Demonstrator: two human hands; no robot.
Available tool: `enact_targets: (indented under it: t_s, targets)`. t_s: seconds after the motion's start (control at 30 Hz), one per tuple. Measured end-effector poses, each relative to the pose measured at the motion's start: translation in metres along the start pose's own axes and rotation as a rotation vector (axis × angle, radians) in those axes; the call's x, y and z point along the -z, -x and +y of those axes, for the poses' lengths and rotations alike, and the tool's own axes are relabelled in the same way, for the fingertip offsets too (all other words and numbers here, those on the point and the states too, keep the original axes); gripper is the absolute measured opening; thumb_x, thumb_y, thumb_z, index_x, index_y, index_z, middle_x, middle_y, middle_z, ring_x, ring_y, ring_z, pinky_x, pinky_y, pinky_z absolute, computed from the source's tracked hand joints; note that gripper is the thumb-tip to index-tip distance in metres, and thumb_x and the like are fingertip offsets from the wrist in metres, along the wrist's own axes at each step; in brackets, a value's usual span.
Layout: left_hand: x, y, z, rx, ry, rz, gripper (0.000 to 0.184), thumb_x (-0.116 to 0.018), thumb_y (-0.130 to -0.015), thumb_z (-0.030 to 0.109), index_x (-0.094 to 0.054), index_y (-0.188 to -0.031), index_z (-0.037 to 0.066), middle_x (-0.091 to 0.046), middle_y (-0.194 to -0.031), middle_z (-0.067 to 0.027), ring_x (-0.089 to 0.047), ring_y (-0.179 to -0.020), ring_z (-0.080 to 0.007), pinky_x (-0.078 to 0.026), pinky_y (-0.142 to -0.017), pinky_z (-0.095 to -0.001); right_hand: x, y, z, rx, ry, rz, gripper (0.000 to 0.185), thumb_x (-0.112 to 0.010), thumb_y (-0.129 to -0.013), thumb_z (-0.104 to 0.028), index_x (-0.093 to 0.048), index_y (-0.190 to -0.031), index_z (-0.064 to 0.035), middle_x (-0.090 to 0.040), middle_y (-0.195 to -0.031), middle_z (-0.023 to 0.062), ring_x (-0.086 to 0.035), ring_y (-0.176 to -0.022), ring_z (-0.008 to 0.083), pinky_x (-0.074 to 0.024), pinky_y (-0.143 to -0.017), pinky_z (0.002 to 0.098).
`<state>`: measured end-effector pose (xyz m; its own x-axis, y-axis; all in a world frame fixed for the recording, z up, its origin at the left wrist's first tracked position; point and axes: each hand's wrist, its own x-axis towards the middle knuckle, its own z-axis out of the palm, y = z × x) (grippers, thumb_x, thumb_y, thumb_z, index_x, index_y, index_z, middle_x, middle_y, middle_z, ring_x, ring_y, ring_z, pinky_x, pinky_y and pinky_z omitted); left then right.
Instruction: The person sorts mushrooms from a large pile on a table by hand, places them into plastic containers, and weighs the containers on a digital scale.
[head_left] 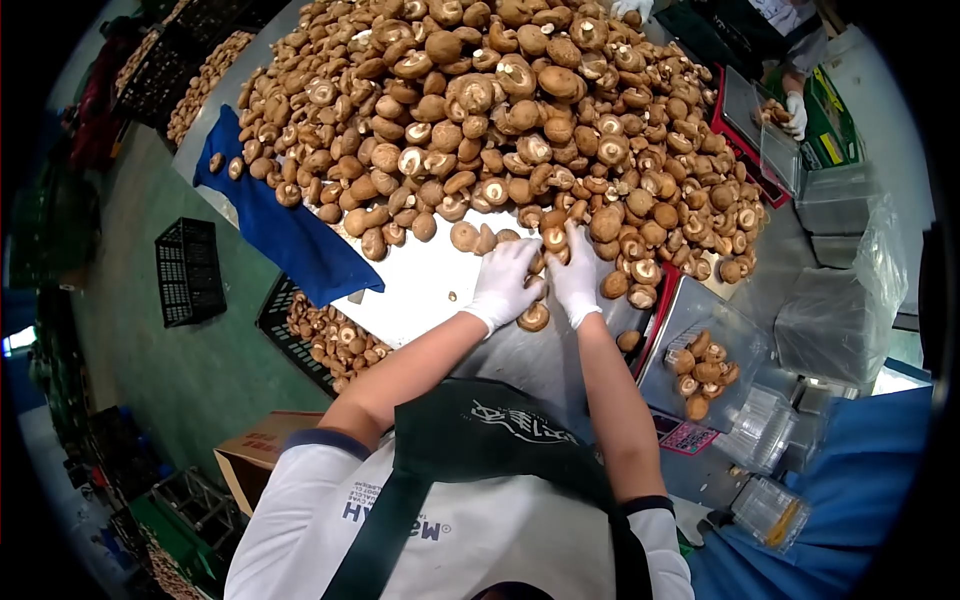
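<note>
Both hands wear white gloves and are side by side at the near edge of a large heap of brown shiitake mushrooms (470,95). My left hand (505,284) curls its fingers round a mushroom that its fingers partly cover. Between the hands, my right hand (574,278) grips a shiitake mushroom (555,239), pale stem side facing up. A loose mushroom (533,317) lies just below my left fingertips. More mushrooms (464,236) rest on the white surface (420,285) by my left hand.
To the right, a clear plastic box of mushrooms (705,372) sits by a red-edged scale (655,320), near stacked clear boxes (825,320). A blue cloth (275,215) drapes over the left table edge. Below is a crate of mushrooms (330,340). A co-worker's gloved hand (795,115) is at upper right.
</note>
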<state>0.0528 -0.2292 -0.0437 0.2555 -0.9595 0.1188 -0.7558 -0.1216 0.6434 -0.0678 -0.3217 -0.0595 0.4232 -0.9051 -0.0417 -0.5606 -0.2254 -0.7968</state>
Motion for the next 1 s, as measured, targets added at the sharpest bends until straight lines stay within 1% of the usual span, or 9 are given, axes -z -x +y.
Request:
enact_targets:
  t_s: [0.17,0.33,0.53,0.63,0.73,0.77,0.8,0.93,1.0]
  targets:
    - [-0.002,-0.011,0.009,0.072,-0.124,-0.304,0.058,-0.071,-0.078,0.039,-0.058,-0.124,0.008,-0.061,-0.114,-0.0136,-0.051,-0.114,-0.0304,-0.039,-0.096,-0.0413,0.024,0.027,0.014,-0.207,0.046,-0.174,0.051,-0.066,-0.083,-0.016,-0.056,-0.132,-0.0065,-0.057,-0.129,0.0202,-0.050,-0.122,0.0372,-0.0385,-0.106,0.0405]
    - [0.012,0.009,0.008,0.064,-0.123,-0.344,0.047,-0.061,-0.088,0.047,-0.065,-0.113,0.008,-0.059,-0.118,-0.0121,-0.053,-0.111,-0.0299,-0.039,-0.096,-0.0424,0.024,0.014,-0.009,0.064,0.158,0.015,0.040,-0.064,-0.085,-0.016,-0.061,-0.123,-0.0046,-0.057,-0.127,0.0154,-0.050,-0.120,0.0340,-0.0396,-0.104,0.0400]
    - [0.007,0.046,-0.008,0.020,-0.118,-0.246,0.045,-0.065,-0.083,0.036,-0.060,-0.121,0.012,-0.060,-0.121,-0.0108,-0.054,-0.111,-0.0301,-0.037,-0.098,-0.0429,-0.022,-0.030,-0.024,0.188,0.489,0.092,0.047,-0.067,-0.081,-0.013,-0.058,-0.127,-0.0064,-0.054,-0.126,0.0152,-0.048,-0.117,0.0364,-0.0413,-0.100,0.0441]
    - [0.021,0.050,-0.017,0.162,-0.046,-0.275,0.045,-0.068,-0.085,0.024,-0.056,-0.127,0.013,-0.062,-0.116,-0.0099,-0.058,-0.106,-0.0248,-0.042,-0.096,-0.0387,-0.015,-0.020,-0.017,0.212,0.461,0.077,0.047,-0.070,-0.079,-0.014,-0.059,-0.125,-0.0081,-0.053,-0.124,0.0144,-0.049,-0.114,0.0350,-0.0434,-0.097,0.0443]
    - [0.023,0.050,-0.041,0.558,0.857,-0.166,0.045,-0.067,-0.089,0.013,-0.053,-0.132,0.009,-0.062,-0.114,-0.0078,-0.060,-0.102,-0.0172,-0.046,-0.094,-0.0310,-0.002,-0.009,-0.005,0.219,0.322,0.121,0.040,-0.073,-0.076,-0.012,-0.060,-0.114,-0.0036,-0.054,-0.116,0.0168,-0.050,-0.110,0.0363,-0.0434,-0.095,0.0418]
    - [0.024,0.048,-0.048,0.582,1.092,-0.116,0.047,-0.064,-0.092,0.006,-0.049,-0.137,0.006,-0.060,-0.117,-0.0074,-0.058,-0.102,-0.0127,-0.048,-0.092,-0.0255,0.003,-0.005,-0.002,0.179,0.253,0.102,0.037,-0.073,-0.076,-0.010,-0.059,-0.110,-0.0029,-0.054,-0.114,0.0165,-0.051,-0.109,0.0361,-0.0432,-0.094,0.0415]
    - [0.034,0.047,-0.053,0.545,1.259,-0.149,0.049,-0.061,-0.094,0.007,-0.046,-0.140,0.005,-0.060,-0.124,-0.0063,-0.056,-0.110,-0.0138,-0.046,-0.097,-0.0283,0.008,-0.002,0.000,0.142,0.185,0.083,0.033,-0.073,-0.076,-0.008,-0.058,-0.105,-0.0022,-0.054,-0.112,0.0163,-0.051,-0.108,0.0359,-0.0431,-0.094,0.0411]
    - [0.057,0.046,-0.053,0.587,1.571,-0.204,0.055,-0.060,-0.094,0.009,-0.040,-0.145,0.005,-0.054,-0.132,-0.0096,-0.054,-0.118,-0.0182,-0.043,-0.105,-0.0324,0.019,0.014,0.006,-0.009,-0.029,-0.005,0.029,-0.071,-0.077,-0.001,-0.055,-0.101,-0.0015,-0.055,-0.111,0.0125,-0.056,-0.102,0.0294,-0.0463,-0.090,0.0375]
    - [0.058,0.048,-0.052,0.581,1.682,-0.190,0.057,-0.061,-0.093,0.010,-0.039,-0.146,0.006,-0.052,-0.135,-0.0106,-0.053,-0.121,-0.0196,-0.042,-0.107,-0.0337,0.020,0.020,0.003,0.084,-0.019,0.091,0.030,-0.071,-0.077,0.000,-0.055,-0.101,-0.0013,-0.057,-0.116,0.0129,-0.057,-0.107,0.0279,-0.0469,-0.092,0.0359]
